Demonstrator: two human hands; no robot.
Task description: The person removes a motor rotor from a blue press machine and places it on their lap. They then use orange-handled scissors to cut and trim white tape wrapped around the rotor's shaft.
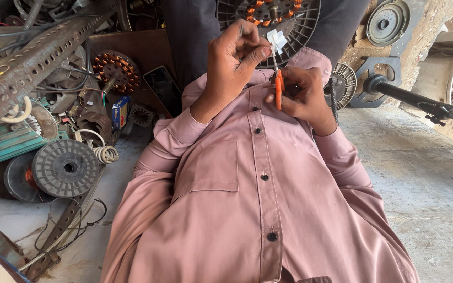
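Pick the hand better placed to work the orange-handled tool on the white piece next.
Right, probably. The right hand already grips the orange-handled tool, which points up at the white piece. The left hand is busy pinching that piece steady.

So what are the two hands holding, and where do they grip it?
Left hand pinches small white folded paper piece at its lower end; right hand grips orange-handled tool by its handle.

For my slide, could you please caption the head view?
Left hand pinches white paper; right hand holds orange scissors.
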